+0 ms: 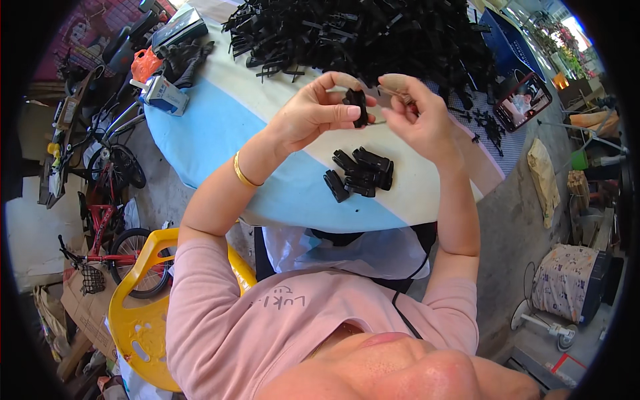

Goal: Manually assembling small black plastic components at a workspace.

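Note:
Over the table, my left hand (303, 113) pinches a small black plastic part (356, 108) between thumb and fingers, holding it upright. Close beside it on the right is my right hand (425, 123), its thumb and fingertips drawn together. Something thin seems to be between them, too small to make out. Below both hands, several similar black plastic parts (363, 172) lie in a small group on the striped tablecloth (220, 130). A large heap of black plastic pieces (373, 33) covers the far side of the table.
At the table's right stand a blue basket (510, 47) and a phone (523, 103), near scattered small black pieces (492, 130). A blue-white carton (167, 97) and an orange-red bag (145, 65) sit at the left edge. A yellow chair (127, 320) and red bicycle (100, 223) stand left.

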Motion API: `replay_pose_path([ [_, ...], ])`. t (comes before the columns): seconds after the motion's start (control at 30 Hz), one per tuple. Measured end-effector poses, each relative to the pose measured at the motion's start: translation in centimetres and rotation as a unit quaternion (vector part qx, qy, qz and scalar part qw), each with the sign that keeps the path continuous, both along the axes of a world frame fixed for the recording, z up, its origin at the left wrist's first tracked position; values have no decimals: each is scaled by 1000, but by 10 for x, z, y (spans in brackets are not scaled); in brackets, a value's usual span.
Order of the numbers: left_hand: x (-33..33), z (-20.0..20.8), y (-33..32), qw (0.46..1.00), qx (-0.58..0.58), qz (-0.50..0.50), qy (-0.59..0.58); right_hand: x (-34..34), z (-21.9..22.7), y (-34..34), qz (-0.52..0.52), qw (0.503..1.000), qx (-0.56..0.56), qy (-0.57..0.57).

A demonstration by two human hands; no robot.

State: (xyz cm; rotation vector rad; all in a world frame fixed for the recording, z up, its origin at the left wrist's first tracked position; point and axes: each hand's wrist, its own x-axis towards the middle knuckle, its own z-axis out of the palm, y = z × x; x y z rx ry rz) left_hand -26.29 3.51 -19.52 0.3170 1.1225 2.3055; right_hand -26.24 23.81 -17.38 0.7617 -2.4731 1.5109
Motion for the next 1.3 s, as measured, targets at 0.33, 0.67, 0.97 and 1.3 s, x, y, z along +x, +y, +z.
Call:
replay_pose_path([
  [0.33, 6, -7, 8, 932, -199, 188, 238, 4, -11, -12, 86, 981, -35, -169],
  [0.67, 11, -10, 9, 881, -263, 247, 307, 12, -13, -19, 33, 988, -49, -143],
  [0.97, 12, -9, 17, 758, -324, 333, 457, 6, -17, -14, 49, 975, -88, -197],
  [1.3, 20, 3, 17, 720, -389, 271, 507, 8, -12, -10, 27, 996, -54, -61],
])
